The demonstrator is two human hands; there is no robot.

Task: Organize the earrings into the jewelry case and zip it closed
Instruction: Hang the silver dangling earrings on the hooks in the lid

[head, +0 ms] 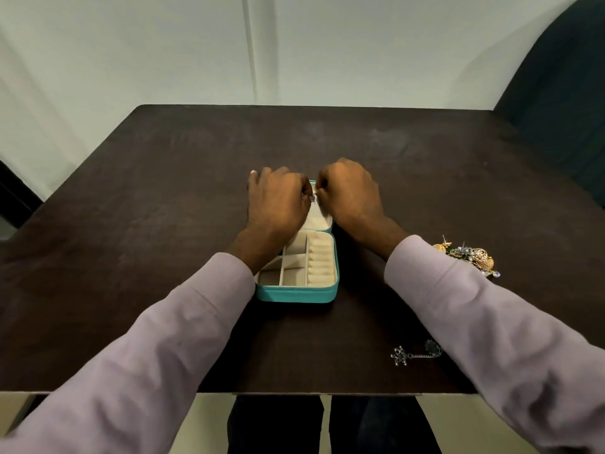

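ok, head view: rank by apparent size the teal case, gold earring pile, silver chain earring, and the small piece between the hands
1. teal jewelry case
2. gold earring pile, partly behind the right sleeve
3. silver chain earring, nearer the camera, so close to 2
4. small silver earring between the fingertips

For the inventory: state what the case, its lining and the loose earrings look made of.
Case: teal, matte, probably faux leather. Lining: cream, soft, velvet-like fabric. Earrings: shiny gold and silver metal with clear stones, likely.
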